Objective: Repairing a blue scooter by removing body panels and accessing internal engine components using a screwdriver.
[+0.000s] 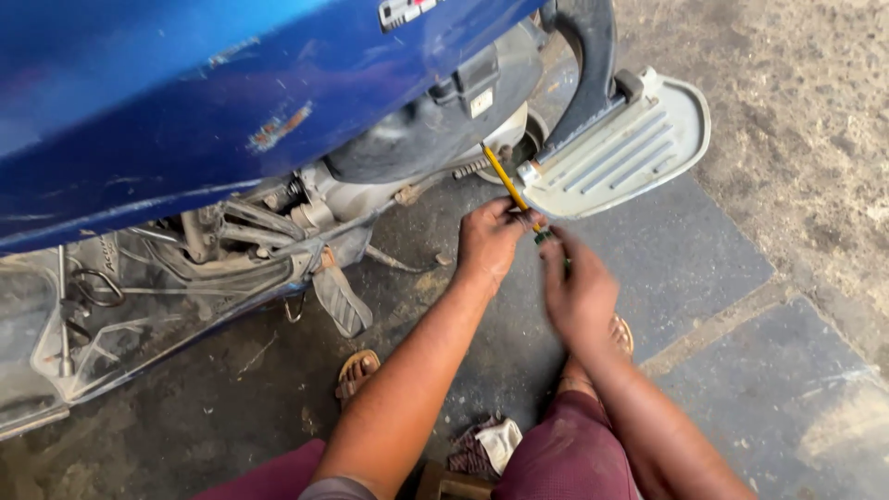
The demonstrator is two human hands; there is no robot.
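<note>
**Thin tool, tight gap**

We're crouched beside the blue scooter [185, 102]. Our left hand [488, 241] is pinching a yellow-handled tool [507, 183], its tip aimed into the gap by the engine casing [435, 120], just beside the grey footrest [630, 148]. Our right hand [576, 292] is blurred at the handle's end; we can't tell its grip. A slip could jab the tip sideways and skin our knuckles on the footrest.

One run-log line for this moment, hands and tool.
left hand: grips yellow-shafted tool | right hand: at tool's lower end, blurred | tool tip: toward scooter underside | grey footrest: beside hands
</note>
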